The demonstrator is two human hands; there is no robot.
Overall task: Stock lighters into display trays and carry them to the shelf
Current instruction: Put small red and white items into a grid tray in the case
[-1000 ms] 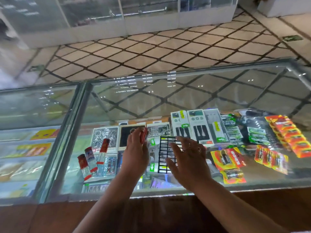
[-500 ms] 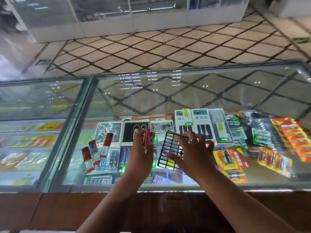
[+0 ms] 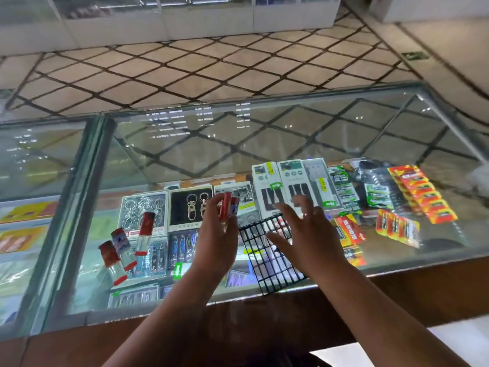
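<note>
A black grid display tray (image 3: 270, 258) lies flat on the glass counter top (image 3: 238, 144), its near corner at the counter's front edge. My left hand (image 3: 214, 239) is raised just left of the tray and grips red-capped lighters (image 3: 226, 207) upright between fingers and thumb. My right hand (image 3: 309, 234) hovers over the tray's right side with its fingers spread and straight, holding nothing. Three loose lighters (image 3: 124, 247) with red caps and clear bodies lie on the glass to the left of my left hand.
Under the glass lie keyring boxes (image 3: 190, 207), white cable boxes (image 3: 288, 186), and green and orange battery packs (image 3: 420, 194). A metal frame bar (image 3: 76, 194) splits the counter at the left. The wooden counter edge (image 3: 238, 327) runs along the front. Tiled floor lies beyond.
My right hand has lifted off the tray and opened its fingers wider. The tray now lies further toward the counter's front edge. My left hand still holds the lighters upright.
</note>
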